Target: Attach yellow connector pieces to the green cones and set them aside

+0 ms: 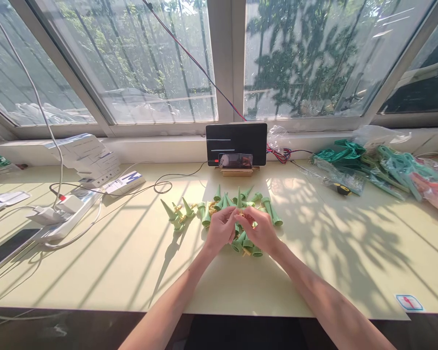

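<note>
My left hand (pixel 222 226) and my right hand (pixel 260 228) meet over a pile of green plastic parts, fingertips pinched together. Between them stands a green plastic spike (pixel 240 196), point up, its lower end hidden by the fingers. A small yellow piece seems to show at the fingertips, too small to make out. Around and below my hands lie several hollow green cones (pixel 273 214) with small yellow fittings among them. To the left, a separate group of green spikes (pixel 168 210) with yellow fittings at their bases rests on the table (pixel 117 272).
A black tablet (pixel 236 133) stands by the window, a phone (pixel 235 161) on a stand before it. At left are a power strip (pixel 71 214) with cables and white boxes (pixel 85 158). Bagged green and pink items (pixel 394 165) and a tape measure (pixel 341 189) lie at right.
</note>
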Tool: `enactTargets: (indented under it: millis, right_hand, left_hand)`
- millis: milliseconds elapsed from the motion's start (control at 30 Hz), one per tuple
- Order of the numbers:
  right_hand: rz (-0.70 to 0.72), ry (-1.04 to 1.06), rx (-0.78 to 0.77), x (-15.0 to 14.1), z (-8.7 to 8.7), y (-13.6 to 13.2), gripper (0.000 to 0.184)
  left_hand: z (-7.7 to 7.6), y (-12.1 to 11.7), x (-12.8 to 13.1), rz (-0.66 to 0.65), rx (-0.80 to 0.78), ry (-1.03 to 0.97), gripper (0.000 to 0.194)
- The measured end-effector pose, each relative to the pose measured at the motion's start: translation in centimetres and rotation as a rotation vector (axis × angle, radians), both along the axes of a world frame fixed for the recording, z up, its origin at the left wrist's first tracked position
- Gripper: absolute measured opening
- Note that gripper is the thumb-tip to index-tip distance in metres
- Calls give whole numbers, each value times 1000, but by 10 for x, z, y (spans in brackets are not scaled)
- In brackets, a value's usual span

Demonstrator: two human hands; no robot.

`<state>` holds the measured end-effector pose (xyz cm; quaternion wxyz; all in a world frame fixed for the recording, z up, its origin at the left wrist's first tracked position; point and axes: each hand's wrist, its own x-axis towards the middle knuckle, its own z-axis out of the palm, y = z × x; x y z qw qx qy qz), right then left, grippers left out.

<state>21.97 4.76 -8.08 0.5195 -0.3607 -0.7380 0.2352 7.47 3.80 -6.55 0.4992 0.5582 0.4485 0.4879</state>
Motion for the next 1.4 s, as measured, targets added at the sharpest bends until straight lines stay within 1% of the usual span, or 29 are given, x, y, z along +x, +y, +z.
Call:
enactTargets:
  millis: [67,200,300,433,600,667,800,900,1100,1233,1400]
  right_hand:
    - [-27,-7,-3,1,-2,2,26]
    - [-74,-25,-24,3,-5,6,26]
    - [-106,-62,-36,4,-5,7,29]
    - [-144,-105,-42,4,-4,7,31]
    - [-233,-69,-71,7,-3,9,36]
    - [-258,-68,-73,8,-3,10,38]
    - [-263,-86,-65,8,-4,10,38]
    - [-267,-94,-59,8,-5,10,38]
    - [-260,-98,-53,8,-5,11,37]
    - [-258,-98,-56,7,-6,10,38]
    - [-258,-98,-54,8,-6,10,38]
  left_hand:
    - [2,1,-1,20,33,28,36]
    - [4,4,-6,131,46,80,34]
    - [3,7,-9,156,42,128,33]
    - [6,9,-11,208,77,162,34]
    - [6,12,-15,287,81,286,32]
    - [4,13,-17,299,98,366,30]
    - [2,14,-19,280,151,526,24]
    - [1,13,-18,267,164,580,23]
    - [1,12,-15,263,219,618,25]
    - [1,13,-15,263,222,558,30]
    - [6,12,-18,389,204,428,31]
